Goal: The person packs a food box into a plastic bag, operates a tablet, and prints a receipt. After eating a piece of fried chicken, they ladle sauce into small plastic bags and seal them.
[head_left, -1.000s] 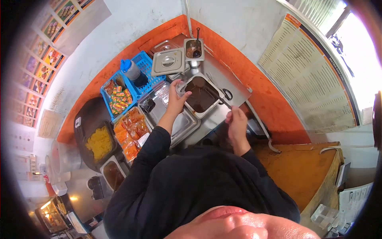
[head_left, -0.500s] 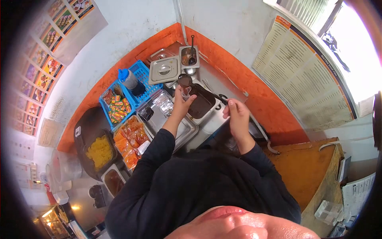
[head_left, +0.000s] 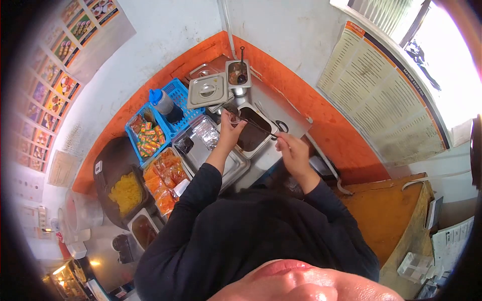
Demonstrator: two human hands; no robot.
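My left hand (head_left: 228,135) is closed around a small clear plastic cup (head_left: 235,119), beside a steel pan of dark brown sauce (head_left: 253,138). In my right hand (head_left: 296,156) is the end of a long dark handle belonging to a ladle (head_left: 258,127). The handle stretches left across the pan, and the ladle's bowl is tipped over at the cup's mouth. How full the cup is cannot be made out.
Behind the pan are a steel lid (head_left: 207,90) and a smaller pan with a ladle (head_left: 238,75). Blue baskets (head_left: 175,95) hold a blue-capped bottle (head_left: 163,103) and wrapped packets (head_left: 150,138). Orange-filled bags (head_left: 163,175) and yellow food (head_left: 125,193) lie left.
The ladle's bowl has tipped further over the cup and come down a little. My right hand has turned and shifted slightly left; my left hand stays nearly in place.
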